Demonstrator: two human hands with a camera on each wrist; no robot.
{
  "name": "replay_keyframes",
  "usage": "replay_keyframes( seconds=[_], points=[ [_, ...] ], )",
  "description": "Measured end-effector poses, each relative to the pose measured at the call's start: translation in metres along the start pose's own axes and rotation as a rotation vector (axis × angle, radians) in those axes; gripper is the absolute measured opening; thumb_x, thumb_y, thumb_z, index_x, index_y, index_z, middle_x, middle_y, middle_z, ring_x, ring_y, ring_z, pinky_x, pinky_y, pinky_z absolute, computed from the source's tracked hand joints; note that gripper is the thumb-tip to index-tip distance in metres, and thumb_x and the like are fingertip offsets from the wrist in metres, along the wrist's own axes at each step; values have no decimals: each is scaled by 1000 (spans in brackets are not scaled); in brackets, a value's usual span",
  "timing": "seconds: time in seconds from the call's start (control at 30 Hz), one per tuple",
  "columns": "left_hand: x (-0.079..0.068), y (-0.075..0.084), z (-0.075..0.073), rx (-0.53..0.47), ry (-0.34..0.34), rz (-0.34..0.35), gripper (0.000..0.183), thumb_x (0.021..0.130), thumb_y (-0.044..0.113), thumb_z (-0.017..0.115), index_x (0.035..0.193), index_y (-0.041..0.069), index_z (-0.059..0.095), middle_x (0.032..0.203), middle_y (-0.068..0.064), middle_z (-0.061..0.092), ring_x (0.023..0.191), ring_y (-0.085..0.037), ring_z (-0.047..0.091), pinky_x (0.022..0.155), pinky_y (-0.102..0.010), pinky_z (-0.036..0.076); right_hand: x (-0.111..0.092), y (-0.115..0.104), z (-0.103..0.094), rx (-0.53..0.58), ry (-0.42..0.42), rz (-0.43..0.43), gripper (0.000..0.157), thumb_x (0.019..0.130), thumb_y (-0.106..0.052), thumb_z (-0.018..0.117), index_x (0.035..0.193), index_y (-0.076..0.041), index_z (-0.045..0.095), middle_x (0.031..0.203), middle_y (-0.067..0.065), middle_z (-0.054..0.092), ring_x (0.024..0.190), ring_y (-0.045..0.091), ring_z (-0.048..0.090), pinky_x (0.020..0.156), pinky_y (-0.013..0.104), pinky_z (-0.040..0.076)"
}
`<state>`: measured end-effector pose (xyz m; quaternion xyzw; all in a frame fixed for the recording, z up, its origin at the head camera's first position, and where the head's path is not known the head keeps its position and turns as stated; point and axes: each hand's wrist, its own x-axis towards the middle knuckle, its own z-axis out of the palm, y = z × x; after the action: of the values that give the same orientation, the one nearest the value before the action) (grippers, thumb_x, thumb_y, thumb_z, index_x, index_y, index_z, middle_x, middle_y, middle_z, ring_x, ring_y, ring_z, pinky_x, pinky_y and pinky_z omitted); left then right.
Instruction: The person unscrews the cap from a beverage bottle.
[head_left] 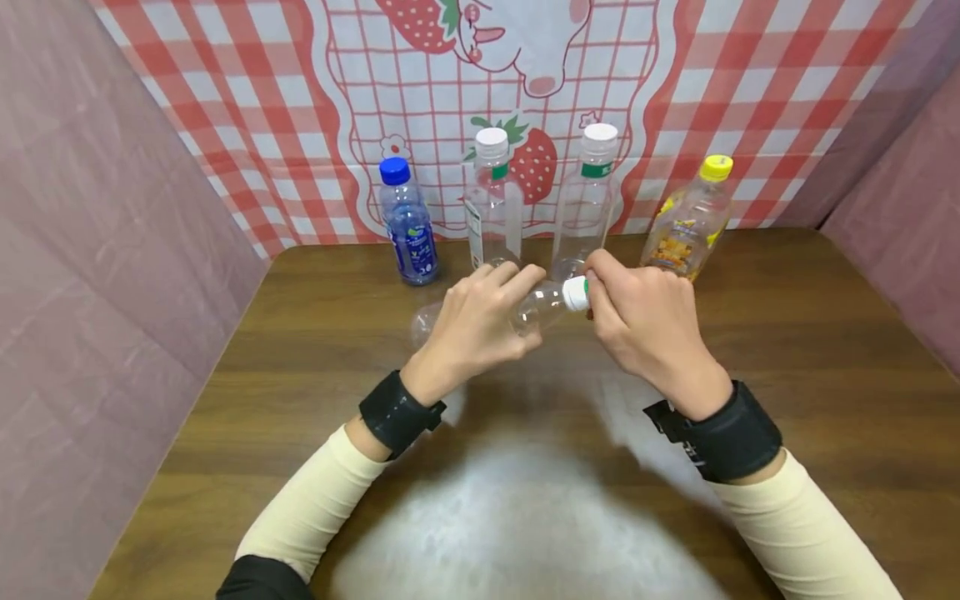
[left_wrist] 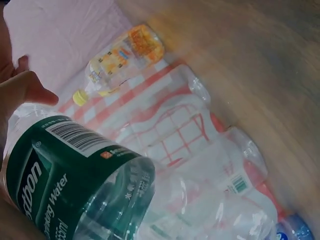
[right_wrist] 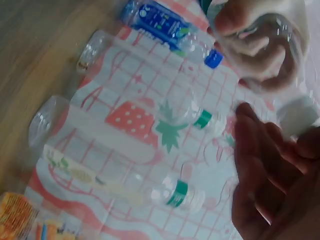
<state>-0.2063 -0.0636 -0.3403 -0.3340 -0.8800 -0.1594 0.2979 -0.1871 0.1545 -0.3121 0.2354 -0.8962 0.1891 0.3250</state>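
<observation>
A clear plastic water bottle lies nearly level above the table, and my left hand grips it round the body. Its green label with a barcode shows in the left wrist view; the hand covers most of it in the head view. The white cap points right. My right hand pinches this cap between thumb and fingers, which look blurred in the right wrist view around the cap. Whether the cap is still seated on the thread cannot be made out.
Along the back of the wooden table stand a blue-capped bottle, two clear white-capped bottles and a yellow-capped bottle. Behind them hangs a red-and-white checked cloth.
</observation>
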Motion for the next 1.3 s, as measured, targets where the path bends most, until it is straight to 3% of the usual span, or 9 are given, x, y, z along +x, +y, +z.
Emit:
replay_keyframes(
  seconds=[0.1,0.3,0.4,0.57,0.7,0.83,0.93,1.1,1.3],
  points=[
    [2,6,3,29,-1,-8,52,71,29,83,119,19,65,92,0,66,71,-21,55,58,-32,50,1,-6,4,-41,36,70,43,104,-39,42,73,-12,55,49,3,46,45,30,49,42,38,27],
    [4,12,7,98,10,-30,48,74,31,81,117,20,64,90,1,63,68,-18,47,51,-29,42,2,-12,5,-75,-91,324,72,102,-66,35,54,-15,47,51,7,48,50,34,52,44,40,28],
    [5,9,7,107,8,-45,50,74,34,83,118,20,63,91,0,64,69,-19,49,52,-29,43,5,-11,6,-48,-104,359,74,102,-69,34,52,-16,45,50,5,45,51,33,51,45,40,28],
    [6,3,5,57,3,-55,54,71,32,84,120,20,63,92,0,65,71,-19,54,56,-32,49,9,-8,12,-12,-48,272,68,105,-57,39,50,-17,42,47,1,36,44,25,41,44,37,23],
    [6,1,5,10,-2,-50,52,71,28,81,119,19,64,92,1,65,71,-18,53,59,-31,51,10,-5,16,0,7,207,64,105,-49,44,49,-17,40,45,0,36,43,26,43,45,37,23],
    [6,0,6,-28,-14,-48,51,72,26,80,120,18,63,93,1,65,72,-17,52,60,-30,51,9,-3,15,23,21,164,61,104,-46,46,50,-17,39,45,0,35,43,26,44,45,37,23],
    [6,0,7,-56,-20,-46,50,72,24,79,119,18,63,92,2,65,72,-16,51,60,-29,50,8,-1,16,52,24,124,60,104,-44,44,51,-16,38,46,0,32,42,22,37,45,35,20],
    [8,-1,9,-98,-47,-49,48,73,23,78,118,18,63,91,3,63,73,-15,52,60,-28,49,8,6,19,105,22,49,60,105,-46,38,54,-14,37,50,-2,28,45,17,30,46,33,18],
    [11,-1,4,-226,-142,-49,54,70,29,83,119,19,63,97,4,66,82,-13,60,67,-29,55,7,11,15,107,51,-92,64,107,-56,29,59,-15,39,52,-3,32,46,15,33,47,32,21]
  ],
)
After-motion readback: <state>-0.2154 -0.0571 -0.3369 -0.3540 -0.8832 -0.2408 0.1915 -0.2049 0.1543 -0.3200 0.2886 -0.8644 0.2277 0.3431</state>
